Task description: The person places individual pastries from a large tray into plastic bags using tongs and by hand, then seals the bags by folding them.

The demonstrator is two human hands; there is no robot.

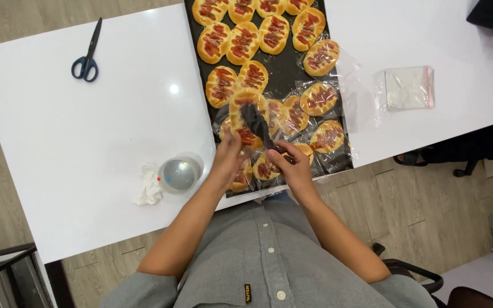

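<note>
A black baking tray (283,71) holds several oval buns topped with red sausage; those at the near end sit in clear bags. My right hand (293,168) grips black tongs (256,124) that reach up and left onto a bun (245,136) at the tray's near left. My left hand (227,161) pinches the clear bag (223,121) around that bun, right beside the tongs. Whether the bun is fully inside the bag is hard to tell. Bare buns (242,41) fill the far end of the tray.
On the white table (87,131), blue-handled scissors (87,54) lie far left. A clear round lidded container (178,174) and crumpled tissue (148,185) sit by my left wrist. A stack of clear bags (409,86) lies right of the tray. Wooden floor lies beyond the table edge.
</note>
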